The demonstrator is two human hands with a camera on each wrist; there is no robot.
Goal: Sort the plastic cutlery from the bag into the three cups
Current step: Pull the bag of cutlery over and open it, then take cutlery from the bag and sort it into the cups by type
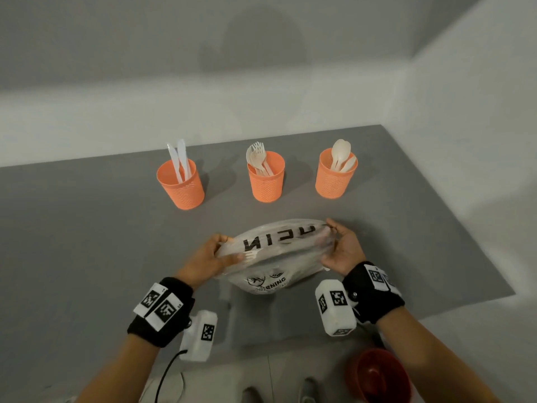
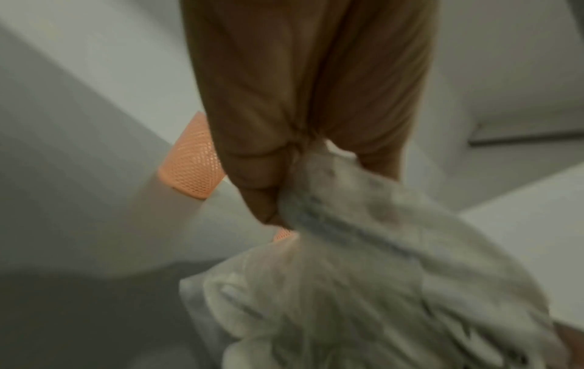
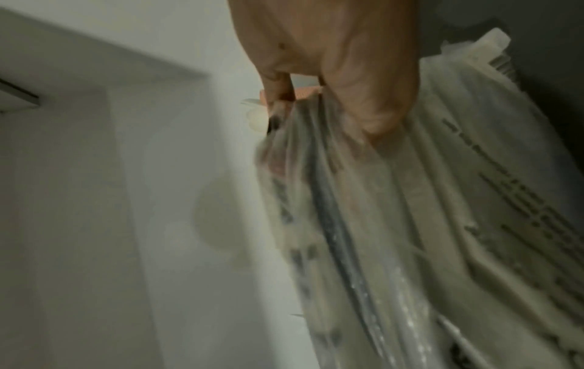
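Note:
A clear plastic bag (image 1: pixel 276 251) with black print hangs above the grey table (image 1: pixel 87 242), stretched between both hands. My left hand (image 1: pixel 212 257) grips its left end, my right hand (image 1: pixel 340 245) pinches its right end. White cutlery shows faintly through the film near the left thumb. Both wrist views show the crumpled bag (image 2: pixel 363 274) (image 3: pixel 379 224) held by fingers (image 2: pixel 256 184) (image 3: pixel 278 99). Three orange mesh cups stand in a row beyond: the left cup (image 1: pixel 181 184) holds knives, the middle cup (image 1: pixel 266 177) forks, the right cup (image 1: pixel 334 174) spoons.
White walls close in behind and to the right of the table. A red bowl-like object (image 1: pixel 380 376) sits on the floor below my right forearm. A black cable (image 1: pixel 165 373) hangs from the left wrist camera. Shoes (image 1: pixel 308 391) show at the bottom edge.

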